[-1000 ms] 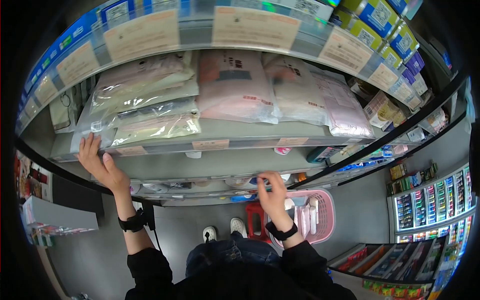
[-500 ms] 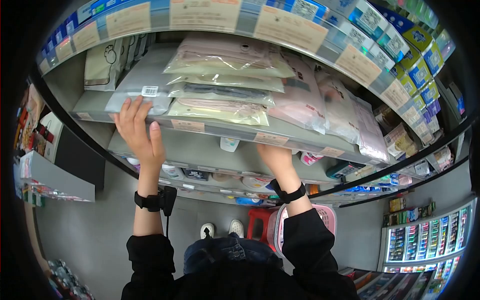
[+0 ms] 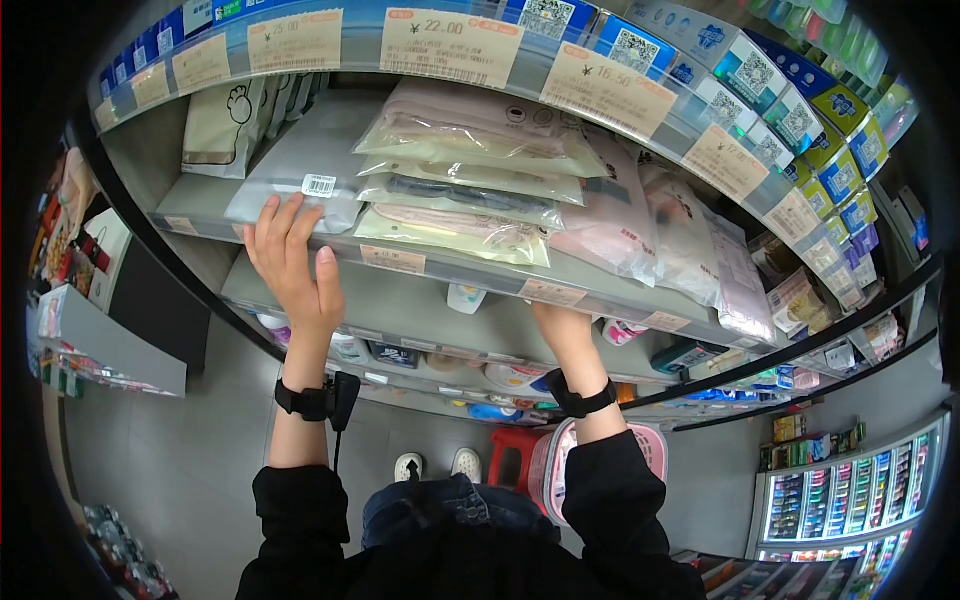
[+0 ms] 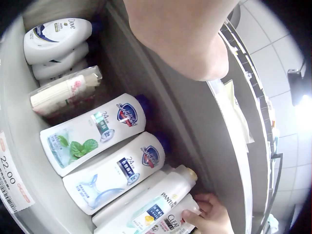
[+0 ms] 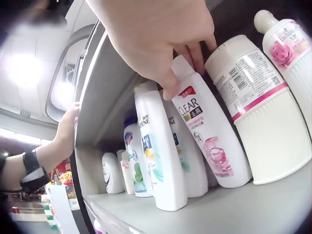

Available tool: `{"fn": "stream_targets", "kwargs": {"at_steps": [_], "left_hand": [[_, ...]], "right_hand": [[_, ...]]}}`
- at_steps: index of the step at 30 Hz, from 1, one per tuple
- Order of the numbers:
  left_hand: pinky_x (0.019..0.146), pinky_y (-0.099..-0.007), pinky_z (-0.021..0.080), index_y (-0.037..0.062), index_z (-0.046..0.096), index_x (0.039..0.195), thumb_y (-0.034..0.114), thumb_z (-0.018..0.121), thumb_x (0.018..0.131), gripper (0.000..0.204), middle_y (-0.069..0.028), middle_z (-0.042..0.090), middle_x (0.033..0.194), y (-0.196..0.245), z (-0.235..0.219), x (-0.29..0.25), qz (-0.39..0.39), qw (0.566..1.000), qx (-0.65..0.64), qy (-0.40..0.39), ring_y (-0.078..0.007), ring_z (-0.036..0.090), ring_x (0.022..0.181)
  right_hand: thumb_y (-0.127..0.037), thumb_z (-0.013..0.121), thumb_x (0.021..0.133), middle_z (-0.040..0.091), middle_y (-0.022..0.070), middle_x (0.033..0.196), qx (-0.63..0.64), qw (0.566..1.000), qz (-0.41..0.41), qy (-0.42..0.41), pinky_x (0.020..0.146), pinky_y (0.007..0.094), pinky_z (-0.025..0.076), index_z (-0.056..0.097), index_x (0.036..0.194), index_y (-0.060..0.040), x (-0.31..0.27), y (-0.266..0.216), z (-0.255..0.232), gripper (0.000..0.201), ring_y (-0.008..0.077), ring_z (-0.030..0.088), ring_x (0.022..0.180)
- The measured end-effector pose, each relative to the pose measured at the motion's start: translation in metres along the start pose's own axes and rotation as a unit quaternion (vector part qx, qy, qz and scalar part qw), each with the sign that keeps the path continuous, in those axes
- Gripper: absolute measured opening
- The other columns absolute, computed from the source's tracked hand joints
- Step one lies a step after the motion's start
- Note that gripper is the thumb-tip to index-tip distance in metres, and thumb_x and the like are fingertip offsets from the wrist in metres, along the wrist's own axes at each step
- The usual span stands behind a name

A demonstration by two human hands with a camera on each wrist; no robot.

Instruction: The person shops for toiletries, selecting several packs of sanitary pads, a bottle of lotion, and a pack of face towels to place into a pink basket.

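Observation:
My right hand (image 5: 156,39) reaches under the shelf edge and pinches the cap of a white Clear shampoo bottle (image 5: 209,129), thumb on one side and fingers behind. The bottle leans on the lower shelf, between a white Pantene bottle (image 5: 158,151) and a ribbed cream bottle (image 5: 268,124). In the head view the shelf above hides the fingers of this hand. My left hand (image 3: 295,270) rests with fairly straight fingers on the front edge of the upper shelf, fingertips at a grey plastic-wrapped package (image 3: 300,185) with a barcode label.
Safeguard bottles (image 4: 114,173), a clear pack of cotton swabs (image 4: 66,92) and Dove bottles (image 4: 58,41) stand along the same shelf. Bagged textiles (image 3: 465,190) lie stacked above. A pink basket (image 3: 655,450) and a red stool (image 3: 510,460) stand on the floor below.
My right hand has risen from in front of the lower shelves and gone in under the upper shelf, onto the shampoo bottle. The left hand stays at the shelf edge while the head view has shifted.

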State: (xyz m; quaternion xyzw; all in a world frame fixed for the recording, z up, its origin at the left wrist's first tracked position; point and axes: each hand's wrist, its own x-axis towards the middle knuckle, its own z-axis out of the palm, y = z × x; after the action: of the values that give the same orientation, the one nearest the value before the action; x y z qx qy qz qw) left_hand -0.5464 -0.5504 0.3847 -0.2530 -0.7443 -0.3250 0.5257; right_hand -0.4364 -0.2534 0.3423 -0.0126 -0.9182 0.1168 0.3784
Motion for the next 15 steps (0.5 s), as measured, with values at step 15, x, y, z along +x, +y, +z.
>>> {"fn": "stream_targets", "kwargs": {"at_steps": [15], "left_hand": [[0.112, -0.0555, 0.011, 0.0095, 0.058, 0.119, 0.030, 0.043, 0.090, 0.038, -0.0082, 0.052, 0.133, -0.0008, -0.0003, -0.0002, -0.008, 1.000, 0.002, 0.000, -0.0322, 0.038, 0.133]], "right_hand": [[-0.016, 0.063, 0.083, 0.065, 0.0159, 0.103, 0.032, 0.999, -0.015, -0.025, 0.082, 0.0434, 0.049, 0.064, 0.109, -0.0067, 0.0069, 0.0087, -0.0027, 0.028, 0.0370, 0.061, 0.096]]}}
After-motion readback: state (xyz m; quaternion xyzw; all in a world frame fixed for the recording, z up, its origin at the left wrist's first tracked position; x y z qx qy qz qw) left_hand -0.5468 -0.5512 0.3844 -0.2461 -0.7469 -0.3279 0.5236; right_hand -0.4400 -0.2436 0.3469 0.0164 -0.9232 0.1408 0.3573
